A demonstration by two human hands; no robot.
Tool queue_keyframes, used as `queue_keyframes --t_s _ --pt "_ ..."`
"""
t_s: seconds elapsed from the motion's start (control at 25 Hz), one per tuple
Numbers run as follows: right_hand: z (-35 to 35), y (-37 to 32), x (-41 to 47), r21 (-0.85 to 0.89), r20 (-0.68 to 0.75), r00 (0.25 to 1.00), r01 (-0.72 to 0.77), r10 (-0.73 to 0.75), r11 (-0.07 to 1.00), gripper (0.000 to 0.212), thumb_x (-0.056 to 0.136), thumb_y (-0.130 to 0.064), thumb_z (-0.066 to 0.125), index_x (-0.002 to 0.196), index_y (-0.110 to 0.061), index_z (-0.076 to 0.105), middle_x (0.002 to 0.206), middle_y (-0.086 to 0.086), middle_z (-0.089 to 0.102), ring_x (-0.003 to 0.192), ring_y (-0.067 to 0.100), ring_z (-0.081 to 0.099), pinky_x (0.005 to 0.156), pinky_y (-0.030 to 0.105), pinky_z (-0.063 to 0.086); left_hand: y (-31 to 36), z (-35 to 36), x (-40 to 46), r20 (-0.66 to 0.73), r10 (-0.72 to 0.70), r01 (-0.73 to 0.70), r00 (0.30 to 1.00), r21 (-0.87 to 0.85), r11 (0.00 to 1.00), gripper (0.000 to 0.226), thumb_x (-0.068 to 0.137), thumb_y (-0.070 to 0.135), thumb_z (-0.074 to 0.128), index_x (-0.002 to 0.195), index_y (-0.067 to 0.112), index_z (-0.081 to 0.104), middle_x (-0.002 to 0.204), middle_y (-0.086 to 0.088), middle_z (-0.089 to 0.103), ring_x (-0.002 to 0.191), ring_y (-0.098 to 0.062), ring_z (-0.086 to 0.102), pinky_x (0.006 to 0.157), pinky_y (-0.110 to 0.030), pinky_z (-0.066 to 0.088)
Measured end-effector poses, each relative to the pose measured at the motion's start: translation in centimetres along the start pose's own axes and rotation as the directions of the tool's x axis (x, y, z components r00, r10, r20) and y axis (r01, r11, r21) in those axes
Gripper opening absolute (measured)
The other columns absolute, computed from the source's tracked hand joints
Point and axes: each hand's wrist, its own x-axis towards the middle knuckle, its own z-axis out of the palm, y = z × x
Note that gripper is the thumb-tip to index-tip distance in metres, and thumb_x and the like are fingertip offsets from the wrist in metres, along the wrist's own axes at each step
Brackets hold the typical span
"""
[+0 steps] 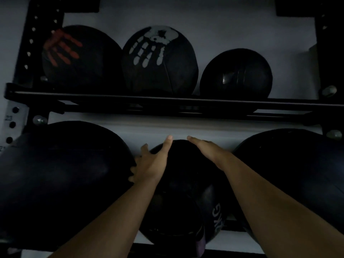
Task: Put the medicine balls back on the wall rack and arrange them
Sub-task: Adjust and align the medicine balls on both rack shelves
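Note:
A black medicine ball [183,175] with pale lettering low on its right side sits in the middle of the lower rack shelf. My left hand [150,162] presses flat on its upper left, fingers spread. My right hand [206,151] lies on its upper right, fingers together. Both hands grip the ball between them. A very large black ball [61,179] touches it on the left, and another large black ball [290,175] sits to the right. The scene is dim.
The upper shelf rail [167,103] carries three balls: one with a red handprint [80,58], one with a white handprint [160,60], and a smaller plain black one [236,73]. Black perforated uprights [35,34] frame the rack against a pale wall.

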Motion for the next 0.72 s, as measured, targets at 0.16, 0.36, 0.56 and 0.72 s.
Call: queue_keyframes --t_s 0.16,0.36,0.56,0.72 --pt "1.1 0.6 -1.5 -0.087 -0.134 0.988 0.068 -0.079 0.994 0.088 0.079 -0.085 0.044 0.14 -0.024 0.062 0.138 0.008 0.067 0.124 0.033 0.064 0.113 0.047 0.048 -1.4 0.7 -0.1 -0.157 0.08 -0.072 0.984 0.058 0.996 0.088 0.073 0.093 0.044 0.142 0.04 0.054 0.148 -0.009 0.055 0.137 -0.039 0.05 0.118 -0.057 0.035" --pt "3.5 1.3 -5.7 -0.338 -0.302 0.89 0.236 -0.342 0.911 0.092 0.072 -0.093 0.031 0.14 -0.035 0.053 0.143 0.004 0.049 0.14 0.033 0.036 0.115 0.053 0.034 -6.1 -0.4 -0.8 -0.259 0.236 -0.321 0.937 -0.361 0.876 0.015 0.091 0.051 0.07 0.107 0.049 0.071 0.114 0.014 0.073 0.11 -0.007 0.068 0.095 -0.033 0.056" --pt "0.7 -0.7 -3.4 -0.138 -0.16 0.975 0.132 -0.153 0.982 0.078 0.085 -0.083 0.044 0.139 -0.027 0.057 0.146 0.006 0.055 0.137 0.033 0.053 0.114 0.045 0.041 -5.4 -1.0 -1.4 -0.238 0.254 -0.328 0.937 -0.355 0.876 0.025 0.096 0.041 0.068 0.121 0.037 0.07 0.123 0.006 0.071 0.118 -0.013 0.065 0.091 -0.022 0.05" --pt "0.4 -0.9 -1.7 -0.086 -0.018 0.998 0.051 -0.053 0.995 0.091 0.076 -0.086 0.05 0.14 -0.024 0.066 0.14 0.007 0.069 0.124 0.03 0.067 0.116 0.046 0.046 -5.3 -0.2 -3.0 -0.169 0.129 -0.159 0.977 -0.182 0.97 0.063 0.092 0.071 0.045 0.151 0.048 0.044 0.162 -0.002 0.042 0.15 -0.032 0.037 0.121 -0.054 0.032"
